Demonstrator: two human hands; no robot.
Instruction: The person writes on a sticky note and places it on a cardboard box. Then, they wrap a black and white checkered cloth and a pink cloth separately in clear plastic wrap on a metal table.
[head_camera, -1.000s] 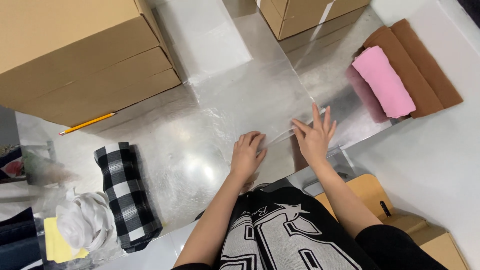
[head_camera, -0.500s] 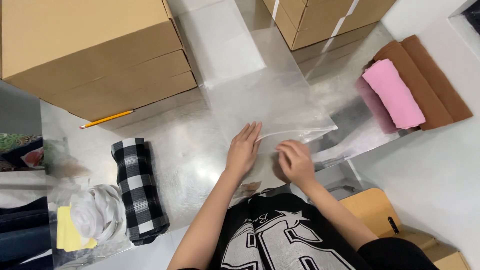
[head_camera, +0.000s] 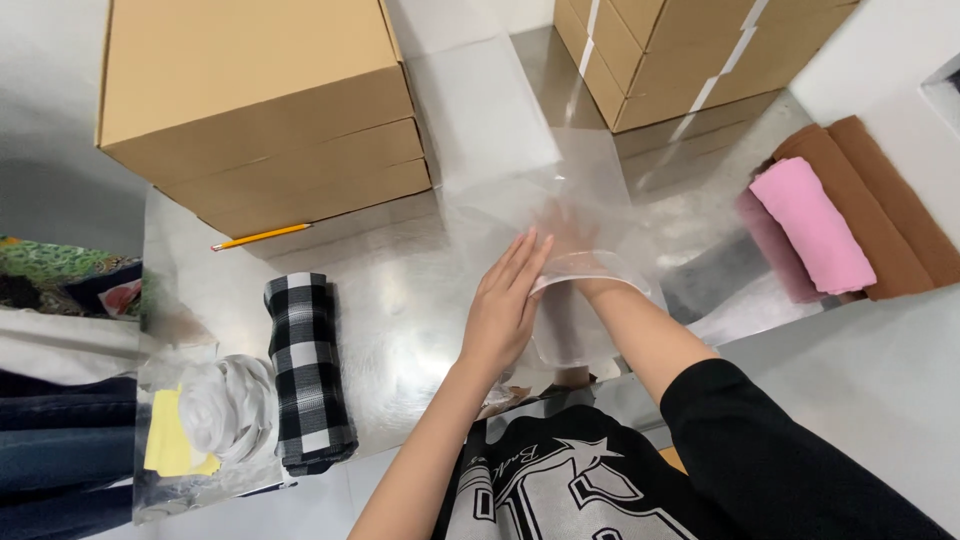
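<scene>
On the steel worktop (head_camera: 400, 300) centre: clear plastic bag (head_camera: 530, 170) lies open-mouthed | right hand (head_camera: 575, 240) pushed inside it, grip unclear | left hand (head_camera: 505, 305) flat, pinning the rim | bag opened, nothing packed; checked cloth roll (head_camera: 305, 370) waits aside.

Left hand (head_camera: 505, 310) lies flat, fingers (head_camera: 528, 258) straight; right hand (head_camera: 572, 238) reaches forward, veiled.

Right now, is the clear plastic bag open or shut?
Open: the right hand is inside the clear plastic bag, seen through the film; the left hand rests at its mouth.
</scene>
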